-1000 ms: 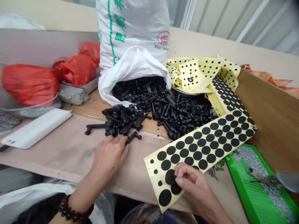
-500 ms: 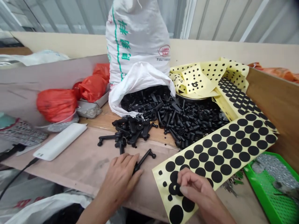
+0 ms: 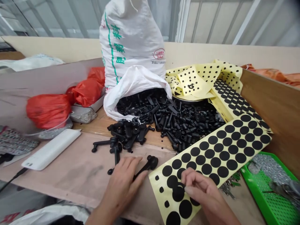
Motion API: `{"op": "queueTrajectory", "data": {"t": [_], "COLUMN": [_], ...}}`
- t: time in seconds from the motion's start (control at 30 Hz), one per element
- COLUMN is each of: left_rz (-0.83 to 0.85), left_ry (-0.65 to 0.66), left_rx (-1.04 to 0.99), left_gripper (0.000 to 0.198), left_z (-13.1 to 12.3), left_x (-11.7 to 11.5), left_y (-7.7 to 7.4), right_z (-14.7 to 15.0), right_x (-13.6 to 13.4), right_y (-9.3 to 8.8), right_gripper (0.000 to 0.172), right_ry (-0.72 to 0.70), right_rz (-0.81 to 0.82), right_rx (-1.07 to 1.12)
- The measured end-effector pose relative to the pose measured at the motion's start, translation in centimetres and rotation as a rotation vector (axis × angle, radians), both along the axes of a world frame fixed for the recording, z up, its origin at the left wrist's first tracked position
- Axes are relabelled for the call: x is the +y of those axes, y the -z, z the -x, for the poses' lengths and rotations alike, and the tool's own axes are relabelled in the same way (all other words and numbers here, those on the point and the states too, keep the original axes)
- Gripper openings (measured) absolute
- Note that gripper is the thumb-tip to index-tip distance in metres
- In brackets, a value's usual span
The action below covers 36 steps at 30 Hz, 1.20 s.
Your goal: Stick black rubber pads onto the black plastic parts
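My left hand (image 3: 125, 179) rests low over the table, its thumb and fingers closed around a black crank handle (image 3: 147, 165). The handle's thick round end points up and right, while the fingers hide part of its arm. Just beyond that hand lie a loose black crank handle (image 3: 116, 153) and a small heap of similar handles (image 3: 128, 132). My right hand (image 3: 202, 190) pinches a dark round sticker (image 3: 180, 185) at the near end of a yellow sheet (image 3: 164, 204). Rows of black round stickers cover the sheet; my fingertips hide part of the pinched one.
A white woven sack (image 3: 138, 40) spills black plastic parts (image 3: 185, 122) across the back. Yellow dotted sheets (image 3: 208, 75) lie behind them. At right stands a green tray (image 3: 260, 184) with metal bits. Red bags (image 3: 48, 109) and a white power bank-like block (image 3: 51, 150) are at left.
The handle in my left hand now shows its thick round end instead of the thin knobbed one. My right hand stays over the sheet's near end, still pinching. The view has shifted slightly.
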State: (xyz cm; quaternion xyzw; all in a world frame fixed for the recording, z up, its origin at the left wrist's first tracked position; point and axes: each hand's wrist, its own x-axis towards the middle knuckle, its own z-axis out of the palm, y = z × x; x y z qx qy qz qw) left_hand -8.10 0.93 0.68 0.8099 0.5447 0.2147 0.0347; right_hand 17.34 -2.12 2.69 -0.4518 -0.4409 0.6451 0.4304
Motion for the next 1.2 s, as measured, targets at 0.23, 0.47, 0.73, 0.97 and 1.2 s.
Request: {"op": "queueTrajectory", "data": {"t": [0.23, 0.47, 0.73, 0.97, 1.2], "left_rz": [0.154, 0.526, 1.186, 1.183, 1.183], "left_ry": [0.022, 0.065, 0.102, 0.074, 0.095], "left_rx": [0.152, -0.263, -1.117, -1.09, -1.077], "left_gripper": [0.048, 0.038, 0.045, 0.041, 0.039], "left_z": [-3.1, -3.7, -6.7, -7.9, -7.9], "left_x": [2.1, 3.4, 1.6, 0.6, 0.4], "left_y": [-0.3, -2.2, -2.6, -2.8, -2.8], "right_z": [0.9, 0.4, 0.7, 0.8, 0.9], "right_x": [0.4, 0.8, 1.1, 1.1, 1.2], "right_y": [-0.1, -0.7, -1.5, -1.2, -1.0], "right_gripper": [0.016, 0.017, 0.021, 0.02, 0.019], "right_ry": [-0.004, 0.037, 0.098, 0.101, 0.108], "right_rz": [-0.001, -0.022, 0.015, 0.044, 0.043], "right_rx": [0.023, 0.063, 0.153, 0.192, 0.215]}}
